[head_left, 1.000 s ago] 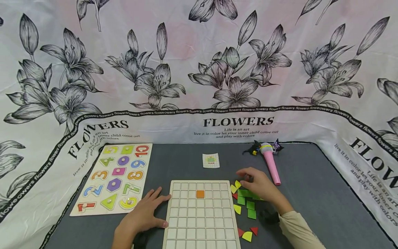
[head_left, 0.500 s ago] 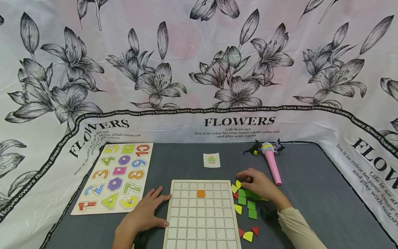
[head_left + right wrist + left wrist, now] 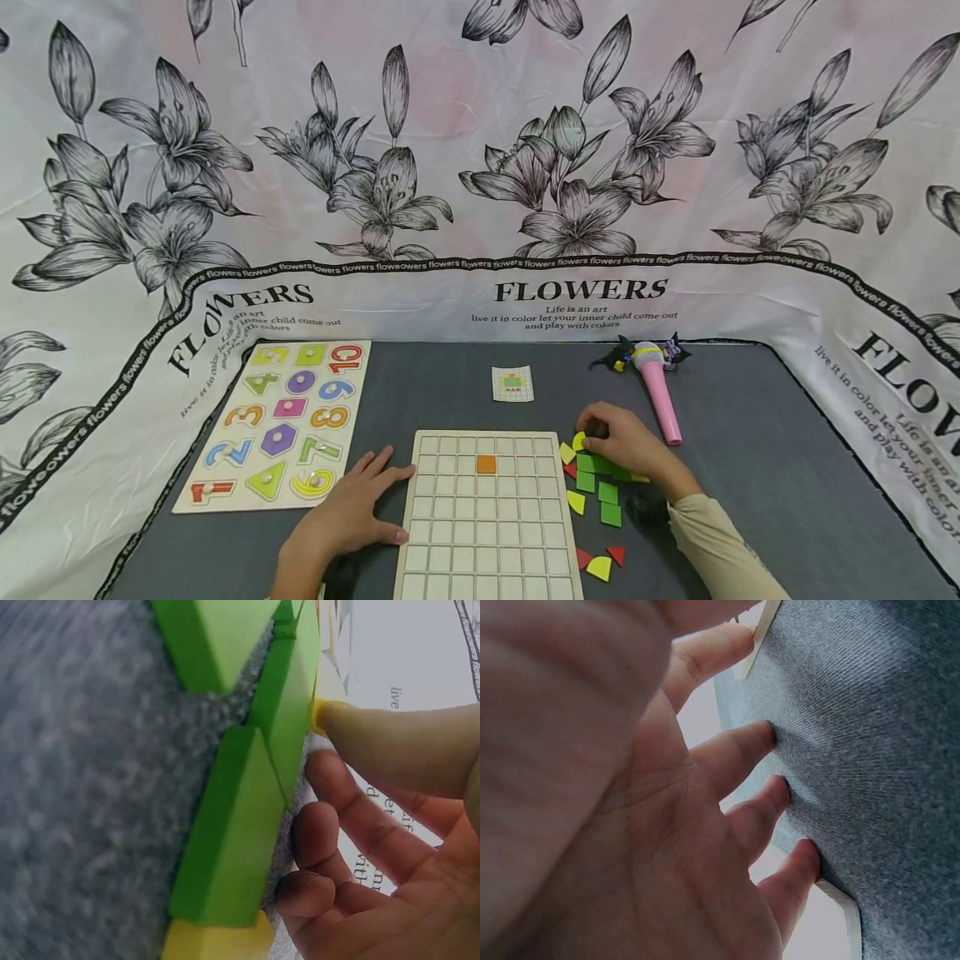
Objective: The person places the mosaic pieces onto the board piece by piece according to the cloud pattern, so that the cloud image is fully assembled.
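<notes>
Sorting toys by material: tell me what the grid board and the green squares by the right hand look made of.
Grid board: probably pale unpainted wood, matte, with routed square cells. Green squares: thick painted wood or foam, can't tell; flat, matte colour, crisp edges.

grid board (image 3: 487, 533): pale matt wood | green tiles (image 3: 240, 825): smooth, matt | table cover (image 3: 750, 467): grey woven cloth

Green square tiles (image 3: 597, 477), yellow piece (image 3: 575, 502), one orange tile (image 3: 486, 464) on the pale gridded board (image 3: 487, 533), pink microphone (image 3: 658, 394).
</notes>
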Action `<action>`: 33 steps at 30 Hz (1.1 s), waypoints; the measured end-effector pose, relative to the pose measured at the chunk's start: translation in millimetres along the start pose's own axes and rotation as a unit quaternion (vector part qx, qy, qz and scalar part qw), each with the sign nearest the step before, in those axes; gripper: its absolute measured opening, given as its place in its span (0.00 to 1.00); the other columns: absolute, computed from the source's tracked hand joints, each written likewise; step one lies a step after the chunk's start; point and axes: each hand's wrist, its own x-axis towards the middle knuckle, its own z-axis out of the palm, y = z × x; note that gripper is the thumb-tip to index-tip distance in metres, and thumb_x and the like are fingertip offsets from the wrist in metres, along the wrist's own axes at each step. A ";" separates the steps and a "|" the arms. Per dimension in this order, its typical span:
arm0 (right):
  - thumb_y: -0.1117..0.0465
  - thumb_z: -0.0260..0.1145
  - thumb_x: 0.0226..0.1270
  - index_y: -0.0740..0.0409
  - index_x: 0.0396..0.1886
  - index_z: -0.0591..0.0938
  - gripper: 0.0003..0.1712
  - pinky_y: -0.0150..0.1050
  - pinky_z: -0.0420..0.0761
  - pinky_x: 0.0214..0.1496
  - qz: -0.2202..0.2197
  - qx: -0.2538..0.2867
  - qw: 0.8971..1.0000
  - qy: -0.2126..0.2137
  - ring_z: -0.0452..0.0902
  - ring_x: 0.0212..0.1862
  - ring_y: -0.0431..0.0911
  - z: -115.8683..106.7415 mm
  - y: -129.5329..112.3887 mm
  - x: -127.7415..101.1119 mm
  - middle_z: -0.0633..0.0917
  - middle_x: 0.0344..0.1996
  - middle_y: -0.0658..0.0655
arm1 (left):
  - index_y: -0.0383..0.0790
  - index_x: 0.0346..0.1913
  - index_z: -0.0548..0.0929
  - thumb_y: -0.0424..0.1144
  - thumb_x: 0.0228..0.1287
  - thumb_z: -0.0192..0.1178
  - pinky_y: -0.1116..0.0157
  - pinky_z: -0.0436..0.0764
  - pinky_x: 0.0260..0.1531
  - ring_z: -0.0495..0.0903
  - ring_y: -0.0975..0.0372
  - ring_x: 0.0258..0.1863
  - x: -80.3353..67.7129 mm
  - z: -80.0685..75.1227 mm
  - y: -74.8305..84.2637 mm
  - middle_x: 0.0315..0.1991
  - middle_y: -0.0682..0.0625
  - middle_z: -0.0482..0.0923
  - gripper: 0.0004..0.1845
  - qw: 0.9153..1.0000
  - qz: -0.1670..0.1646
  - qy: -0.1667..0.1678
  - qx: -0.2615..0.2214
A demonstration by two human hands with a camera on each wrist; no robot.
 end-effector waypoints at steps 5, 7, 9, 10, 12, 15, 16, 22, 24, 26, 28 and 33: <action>0.70 0.72 0.72 0.56 0.38 0.85 0.05 0.40 0.79 0.38 0.023 0.010 1.000 0.015 0.77 0.35 0.44 -2.0 -0.9 0.4 0.83 0.33 0.47 | 0.51 0.77 0.78 0.59 0.47 0.85 0.25 0.56 0.70 0.50 0.31 0.81 0.4 1.4 -2.2 0.83 0.35 0.58 0.51 1.000 0.001 0.001 -0.003; 0.70 0.72 0.71 0.58 0.37 0.85 0.05 0.40 0.79 0.38 0.028 0.013 0.999 0.016 0.78 0.35 0.44 -2.8 -1.3 0.6 0.84 0.33 0.48 | 0.51 0.77 0.77 0.59 0.48 0.84 0.25 0.55 0.70 0.50 0.31 0.81 0.3 1.5 -2.4 0.83 0.35 0.58 0.51 1.000 -0.001 -0.002 -0.006; 0.70 0.72 0.71 0.59 0.37 0.85 0.04 0.40 0.80 0.38 0.031 0.017 0.999 0.017 0.78 0.36 0.45 -3.4 -2.2 0.8 0.84 0.33 0.49 | 0.52 0.77 0.77 0.59 0.48 0.84 0.25 0.55 0.71 0.49 0.31 0.81 0.2 1.2 -1.7 0.83 0.35 0.57 0.51 1.000 -0.001 -0.004 -0.007; 0.70 0.72 0.71 0.59 0.38 0.85 0.04 0.40 0.80 0.38 0.034 0.018 0.999 0.019 0.78 0.36 0.45 -3.6 -2.9 1.1 0.84 0.33 0.49 | 0.52 0.77 0.77 0.60 0.48 0.84 0.25 0.55 0.71 0.49 0.31 0.81 0.2 1.2 -1.6 0.83 0.35 0.58 0.51 1.000 -0.002 -0.004 -0.007; 0.70 0.72 0.72 0.60 0.39 0.86 0.03 0.40 0.81 0.39 0.036 0.021 0.999 0.023 0.78 0.37 0.45 -4.0 -4.7 2.0 0.85 0.34 0.49 | 0.52 0.77 0.77 0.60 0.48 0.84 0.25 0.55 0.71 0.50 0.31 0.81 0.1 0.9 -1.0 0.83 0.34 0.58 0.51 1.000 -0.001 -0.004 -0.006; 0.69 0.71 0.73 0.61 0.44 0.89 0.04 0.42 0.82 0.42 0.034 0.027 0.999 0.027 0.80 0.39 0.45 -4.9 -8.7 3.7 0.86 0.37 0.50 | 0.51 0.77 0.77 0.58 0.48 0.85 0.26 0.55 0.71 0.50 0.31 0.81 -1.4 -1.3 3.3 0.82 0.34 0.58 0.50 1.000 -0.003 -0.004 -0.004; 0.69 0.70 0.74 0.61 0.45 0.89 0.05 0.42 0.83 0.42 0.031 0.028 0.999 0.027 0.80 0.39 0.45 -5.0 -10.6 4.5 0.87 0.37 0.50 | 0.50 0.77 0.77 0.56 0.49 0.85 0.26 0.55 0.71 0.50 0.31 0.81 -2.5 -2.7 6.0 0.82 0.34 0.58 0.50 1.000 -0.004 -0.005 -0.004; 0.68 0.69 0.75 0.59 0.45 0.91 0.06 0.43 0.84 0.43 0.002 0.035 0.999 0.023 0.82 0.39 0.43 -2.4 -23.7 9.2 0.88 0.38 0.50 | 0.46 0.76 0.78 0.48 0.50 0.85 0.26 0.54 0.72 0.50 0.30 0.81 -10.7 -16.8 31.8 0.82 0.31 0.58 0.48 1.000 -0.021 -0.017 -0.011; 0.68 0.69 0.75 0.57 0.43 0.91 0.06 0.42 0.83 0.42 -0.004 0.035 0.999 0.021 0.81 0.38 0.43 0.0 -28.0 10.9 0.88 0.37 0.49 | 0.44 0.76 0.78 0.47 0.50 0.86 0.26 0.55 0.71 0.51 0.30 0.80 -12.9 -19.9 38.2 0.82 0.31 0.59 0.47 0.999 -0.028 -0.017 -0.013; 0.68 0.69 0.76 0.56 0.43 0.91 0.06 0.42 0.83 0.41 -0.009 0.038 0.999 0.019 0.81 0.37 0.42 2.9 -32.3 12.7 0.87 0.36 0.48 | 0.44 0.76 0.78 0.46 0.50 0.86 0.27 0.55 0.72 0.50 0.30 0.81 -13.6 -21.0 40.6 0.82 0.31 0.58 0.47 0.999 -0.032 -0.019 -0.013; 0.68 0.69 0.76 0.57 0.43 0.91 0.06 0.41 0.82 0.40 -0.015 0.043 0.999 0.015 0.80 0.37 0.43 5.6 -36.0 14.7 0.87 0.36 0.48 | 0.43 0.76 0.78 0.45 0.51 0.85 0.26 0.56 0.71 0.52 0.29 0.80 -13.6 -20.4 38.9 0.81 0.30 0.59 0.47 1.000 -0.024 -0.019 0.000; 0.67 0.68 0.77 0.57 0.43 0.90 0.05 0.41 0.81 0.38 -0.015 0.066 0.998 0.003 0.79 0.37 0.45 12.5 -46.6 18.7 0.86 0.36 0.49 | 0.44 0.76 0.78 0.47 0.51 0.85 0.25 0.56 0.70 0.52 0.28 0.79 -12.0 -17.2 32.3 0.81 0.29 0.59 0.47 1.000 -0.016 -0.022 -0.003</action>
